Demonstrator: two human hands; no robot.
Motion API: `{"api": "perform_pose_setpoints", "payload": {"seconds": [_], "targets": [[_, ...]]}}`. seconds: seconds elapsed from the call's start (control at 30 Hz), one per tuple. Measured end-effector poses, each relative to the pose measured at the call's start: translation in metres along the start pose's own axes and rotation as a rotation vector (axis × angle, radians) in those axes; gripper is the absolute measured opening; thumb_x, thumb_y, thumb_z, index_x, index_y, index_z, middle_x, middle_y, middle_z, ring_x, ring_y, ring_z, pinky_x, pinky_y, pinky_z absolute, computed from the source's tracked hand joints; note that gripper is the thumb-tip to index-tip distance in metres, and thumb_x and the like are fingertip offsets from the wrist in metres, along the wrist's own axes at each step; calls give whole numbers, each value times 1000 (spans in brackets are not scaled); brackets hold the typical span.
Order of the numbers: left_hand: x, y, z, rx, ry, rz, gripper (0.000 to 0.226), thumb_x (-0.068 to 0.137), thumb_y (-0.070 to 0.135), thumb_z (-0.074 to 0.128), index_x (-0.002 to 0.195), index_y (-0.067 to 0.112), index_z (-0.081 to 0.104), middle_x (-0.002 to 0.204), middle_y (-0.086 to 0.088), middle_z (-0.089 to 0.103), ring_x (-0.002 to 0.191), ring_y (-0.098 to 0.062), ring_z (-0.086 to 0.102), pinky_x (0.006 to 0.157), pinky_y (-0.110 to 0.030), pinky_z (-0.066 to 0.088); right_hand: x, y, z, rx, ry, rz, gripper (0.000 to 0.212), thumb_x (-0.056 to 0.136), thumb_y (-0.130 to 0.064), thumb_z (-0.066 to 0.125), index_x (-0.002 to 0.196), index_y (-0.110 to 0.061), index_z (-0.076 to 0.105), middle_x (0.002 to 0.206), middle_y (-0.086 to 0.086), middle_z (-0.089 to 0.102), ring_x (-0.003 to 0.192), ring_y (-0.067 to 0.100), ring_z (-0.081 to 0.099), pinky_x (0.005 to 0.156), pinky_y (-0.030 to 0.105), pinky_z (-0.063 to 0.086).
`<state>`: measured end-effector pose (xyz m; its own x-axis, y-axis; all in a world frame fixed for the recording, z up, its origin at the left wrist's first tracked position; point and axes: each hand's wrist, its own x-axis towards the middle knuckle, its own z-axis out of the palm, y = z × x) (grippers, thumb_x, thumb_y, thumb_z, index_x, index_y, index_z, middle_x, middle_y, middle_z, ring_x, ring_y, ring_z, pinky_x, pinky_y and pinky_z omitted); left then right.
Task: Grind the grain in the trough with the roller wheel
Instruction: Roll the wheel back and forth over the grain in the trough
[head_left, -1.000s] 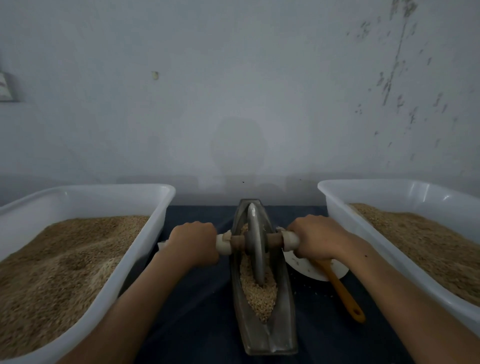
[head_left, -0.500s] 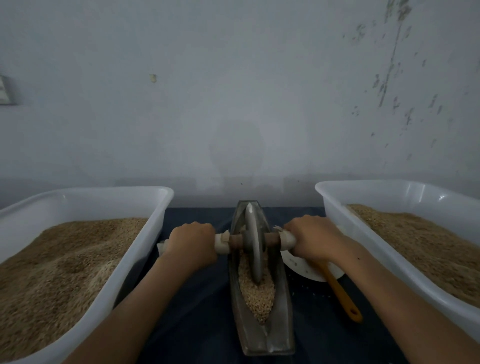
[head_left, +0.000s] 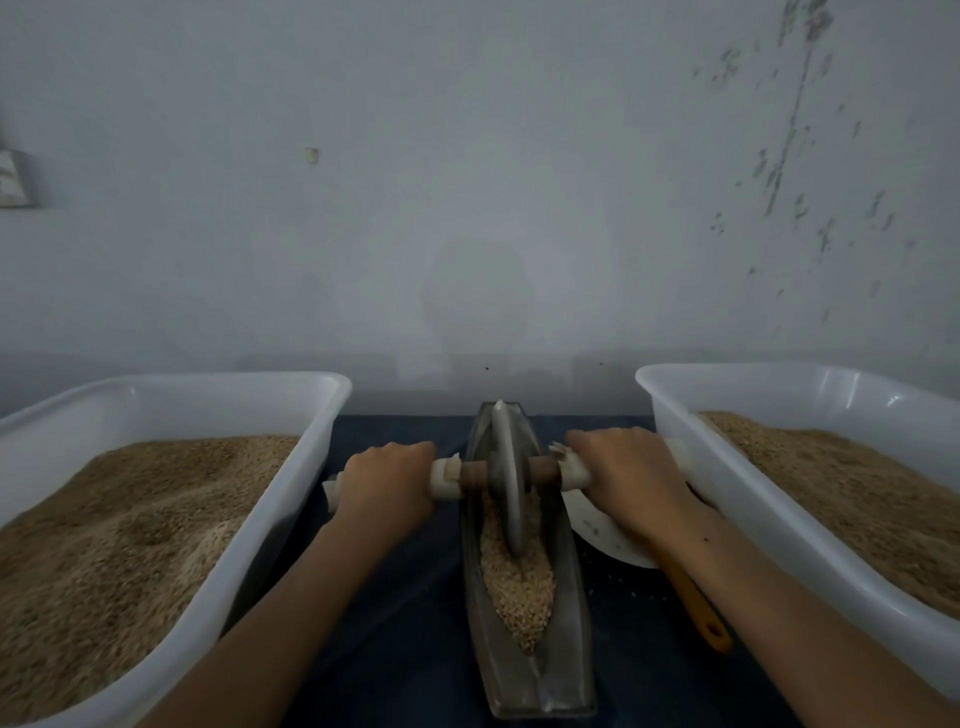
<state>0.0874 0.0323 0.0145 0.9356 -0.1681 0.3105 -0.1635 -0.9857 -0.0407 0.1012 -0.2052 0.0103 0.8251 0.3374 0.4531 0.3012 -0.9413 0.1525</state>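
A narrow boat-shaped metal trough (head_left: 574, 634) lies lengthwise on the dark table in front of me. Pale grain (head_left: 519, 582) fills its middle and near part. A grey metal roller wheel (head_left: 508, 483) stands upright in the trough's far half, its rim in the grain. A wooden axle with white-wrapped ends runs through the wheel. My left hand (head_left: 387, 480) grips the left handle and my right hand (head_left: 623, 475) grips the right handle, knuckles up.
A white plastic tub (head_left: 291, 519) heaped with brown grain stands on the left, a matching tub (head_left: 727, 499) on the right. A white dish (head_left: 602, 535) and an orange-handled tool (head_left: 698, 608) lie under my right forearm. A grey wall rises just behind the table.
The wheel has rolled a little away from me towards the trough's far end, and both hands went with it on the handles.
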Motion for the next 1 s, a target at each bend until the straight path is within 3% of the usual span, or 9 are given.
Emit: {"api": "perform_pose_setpoints", "payload": {"seconds": [0.1,0.23,0.37,0.53,0.7,0.77,0.87,1.0], "targets": [[1,-2,0,-3,-79,-5,14,87,33,57,94,23,51,96,2,62,88,-17,60,76,-30,46,1,1,-6,-6,-81,-5,18,86,-24,53,77,-30,39,84,-6,61,78,19,59,62,30,36],[4,-4,-6,32,-224,22,14,84,31,60,92,21,56,89,4,61,81,-15,58,74,-28,47,3,2,-22,63,-359,-13,18,81,-22,61,77,-33,47,70,-10,52,64,10,50,55,25,34],[4,-3,-11,74,-248,75,16,82,33,62,87,21,52,77,6,51,74,-14,53,70,-27,45,1,4,-29,127,-509,-11,17,79,-24,68,87,-32,55,68,-13,50,63,5,49,50,21,31],[3,-1,-10,67,-220,36,20,84,32,60,99,19,57,88,3,59,84,-16,59,75,-29,48,-1,1,-24,108,-408,7,15,82,-21,63,84,-33,53,79,-7,57,72,12,54,54,23,32],[-1,2,-4,44,11,2,12,88,33,55,94,24,49,96,2,62,87,-18,59,69,-28,39,-3,-1,-6,31,-89,56,14,87,-23,54,81,-30,43,88,-4,64,82,20,60,63,30,33],[-3,3,-3,47,57,3,13,89,33,54,95,24,48,95,3,61,85,-17,59,67,-28,37,-3,-1,-1,42,-48,60,14,87,-24,54,81,-30,42,88,-4,64,83,20,61,63,30,34],[-3,3,-2,55,53,6,14,88,33,55,97,23,51,95,3,62,86,-16,59,68,-27,38,-3,1,-5,50,-107,63,15,87,-23,54,79,-31,43,86,-5,63,78,18,58,62,30,34],[2,-1,-5,62,-163,3,21,85,33,59,101,20,57,95,3,62,84,-15,58,73,-27,45,1,1,-22,80,-341,9,15,83,-21,59,79,-31,49,78,-7,55,73,14,53,62,27,37]]}}
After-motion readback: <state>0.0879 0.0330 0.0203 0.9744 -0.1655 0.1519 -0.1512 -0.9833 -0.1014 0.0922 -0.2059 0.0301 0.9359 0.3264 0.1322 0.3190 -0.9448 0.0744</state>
